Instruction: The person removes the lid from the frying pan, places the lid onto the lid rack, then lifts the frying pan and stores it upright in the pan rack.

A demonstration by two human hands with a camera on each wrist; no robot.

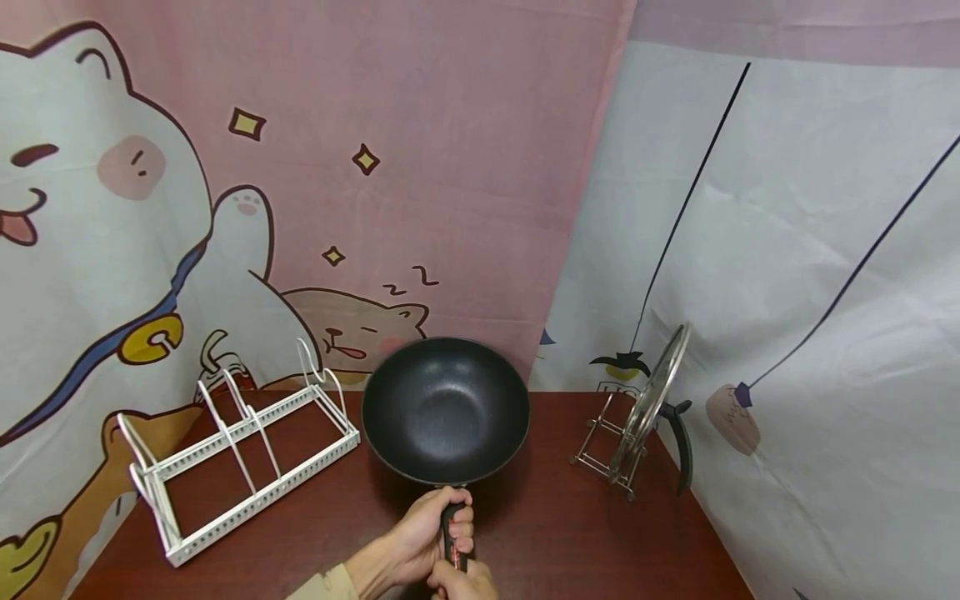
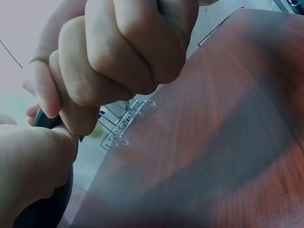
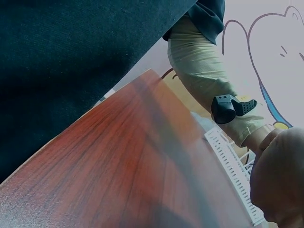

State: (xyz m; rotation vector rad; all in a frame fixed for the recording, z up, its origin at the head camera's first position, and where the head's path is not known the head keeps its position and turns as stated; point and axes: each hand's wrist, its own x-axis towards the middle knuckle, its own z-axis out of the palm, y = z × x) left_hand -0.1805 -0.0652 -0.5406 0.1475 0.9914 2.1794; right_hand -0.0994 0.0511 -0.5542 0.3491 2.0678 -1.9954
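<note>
A black wok [image 1: 446, 408] is held above the middle of the brown table, its inside facing me. My left hand [image 1: 420, 533] grips the wok's dark handle [image 1: 453, 533] close to the pan, fingers curled round it. Lower down, at the near end of the handle, my right hand [image 1: 465, 581] holds on too, partly cut off by the head view's bottom edge. In the left wrist view the curled fingers [image 2: 118, 52] show close up. The right wrist view shows little of the grip.
On the left of the table [image 1: 555, 533] stands a white rack [image 1: 255, 498] with upright dividers. To the right, a small wire stand [image 1: 600, 454] carries a glass lid [image 1: 654, 396] with a dark handle. A printed cloth [image 1: 465, 167] hangs behind.
</note>
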